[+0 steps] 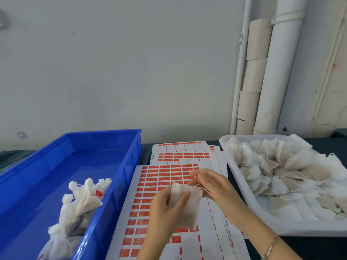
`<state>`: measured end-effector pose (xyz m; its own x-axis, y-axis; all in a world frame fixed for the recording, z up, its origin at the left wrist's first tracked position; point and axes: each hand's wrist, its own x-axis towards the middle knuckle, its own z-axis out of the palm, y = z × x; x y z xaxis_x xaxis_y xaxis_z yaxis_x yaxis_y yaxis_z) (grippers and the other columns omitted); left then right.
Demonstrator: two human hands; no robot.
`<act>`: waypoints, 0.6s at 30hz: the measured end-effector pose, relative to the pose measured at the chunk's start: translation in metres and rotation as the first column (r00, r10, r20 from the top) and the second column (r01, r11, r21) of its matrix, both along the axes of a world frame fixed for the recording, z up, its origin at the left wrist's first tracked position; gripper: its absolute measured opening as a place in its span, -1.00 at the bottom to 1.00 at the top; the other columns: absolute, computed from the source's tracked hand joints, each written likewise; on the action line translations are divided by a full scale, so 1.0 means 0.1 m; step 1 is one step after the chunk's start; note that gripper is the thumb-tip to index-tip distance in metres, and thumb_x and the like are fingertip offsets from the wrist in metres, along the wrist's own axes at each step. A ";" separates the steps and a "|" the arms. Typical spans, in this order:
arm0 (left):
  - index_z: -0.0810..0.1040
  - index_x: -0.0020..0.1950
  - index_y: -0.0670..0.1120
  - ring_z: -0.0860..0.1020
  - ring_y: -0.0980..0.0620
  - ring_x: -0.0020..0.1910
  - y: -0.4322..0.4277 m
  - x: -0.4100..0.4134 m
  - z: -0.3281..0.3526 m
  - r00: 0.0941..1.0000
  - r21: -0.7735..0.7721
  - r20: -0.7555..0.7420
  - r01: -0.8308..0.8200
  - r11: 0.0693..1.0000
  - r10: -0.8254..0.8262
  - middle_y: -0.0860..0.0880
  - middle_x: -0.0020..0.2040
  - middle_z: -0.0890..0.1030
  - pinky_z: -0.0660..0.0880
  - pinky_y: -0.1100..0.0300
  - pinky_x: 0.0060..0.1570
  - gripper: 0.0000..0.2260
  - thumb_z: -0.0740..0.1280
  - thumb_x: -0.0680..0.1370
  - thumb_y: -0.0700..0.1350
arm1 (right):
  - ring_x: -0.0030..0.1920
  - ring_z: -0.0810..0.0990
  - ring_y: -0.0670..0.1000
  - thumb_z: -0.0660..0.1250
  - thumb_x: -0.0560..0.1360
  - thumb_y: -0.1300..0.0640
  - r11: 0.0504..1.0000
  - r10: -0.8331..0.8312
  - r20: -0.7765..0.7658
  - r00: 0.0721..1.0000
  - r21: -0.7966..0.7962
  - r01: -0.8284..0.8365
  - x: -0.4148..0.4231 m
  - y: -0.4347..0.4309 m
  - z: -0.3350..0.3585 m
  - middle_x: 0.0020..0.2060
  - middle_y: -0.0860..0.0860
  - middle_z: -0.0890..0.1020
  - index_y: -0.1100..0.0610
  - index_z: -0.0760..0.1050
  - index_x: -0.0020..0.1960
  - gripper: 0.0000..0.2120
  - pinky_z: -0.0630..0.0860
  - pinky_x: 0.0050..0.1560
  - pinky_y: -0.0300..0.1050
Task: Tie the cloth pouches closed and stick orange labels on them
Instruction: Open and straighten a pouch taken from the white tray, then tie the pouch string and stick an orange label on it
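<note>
White cloth pouch (193, 209) lies in the grip of the left hand (161, 212); right hand (214, 186) apparently pinches its drawstring (204, 190).

Bare left forearm (150, 246); bare right forearm (249, 220), thin gold-coloured link bracelet (270, 247) at its wrist.

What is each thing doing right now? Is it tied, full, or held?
Held pouch: untied, no label showing.
Left hand: grips the held pouch.
Right hand: pinches its strings.
Blue bin: partly filled with tied pouches.
Tied pouches: knotted shut; one shows an orange label.
White tray: heaped with untied pouches.
Untied pouches: loose, unlabelled.
Label sheets: flat, partly used, gaps in rows.
</note>
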<state>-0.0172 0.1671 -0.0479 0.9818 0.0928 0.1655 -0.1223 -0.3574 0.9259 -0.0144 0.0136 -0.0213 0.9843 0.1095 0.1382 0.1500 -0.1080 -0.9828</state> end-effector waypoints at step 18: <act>0.61 -0.30 0.08 0.56 0.25 -0.15 -0.07 -0.12 0.09 0.987 -0.276 -0.039 0.137 0.951 -0.154 0.19 -0.23 0.62 0.37 0.36 -0.17 -0.78 0.32 0.55 -0.01 | -0.16 0.63 -0.21 0.45 0.45 0.15 0.902 -0.138 0.417 0.898 -0.322 0.288 -0.08 0.09 -0.12 -0.23 -0.18 0.68 -0.06 0.61 -0.12 -0.89 0.52 -0.14 -0.46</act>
